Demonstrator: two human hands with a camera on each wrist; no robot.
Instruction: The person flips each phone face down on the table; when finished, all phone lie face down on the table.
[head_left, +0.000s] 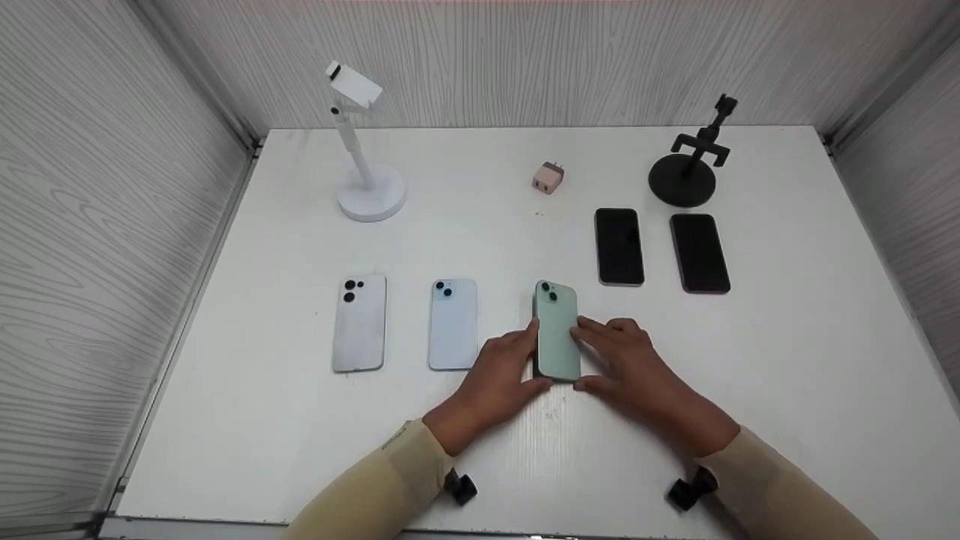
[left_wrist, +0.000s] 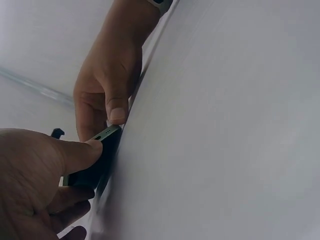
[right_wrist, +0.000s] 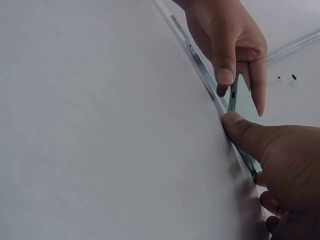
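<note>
A mint-green smartphone is at the middle of the white table, its back and two camera lenses facing up. Its left edge looks raised, and the dark front side shows from the left wrist view. My left hand holds it by the left side and lower corner, thumb at the bottom edge. On the other side, my right hand grips the right edge and lower right corner. The port on the phone's bottom edge is visible between both thumbs in the right wrist view.
To the left lie a light-blue phone and a silver phone. Two dark-screened phones, one beside the other, lie at right. Behind stand a white phone stand, a pink charger plug and a black stand.
</note>
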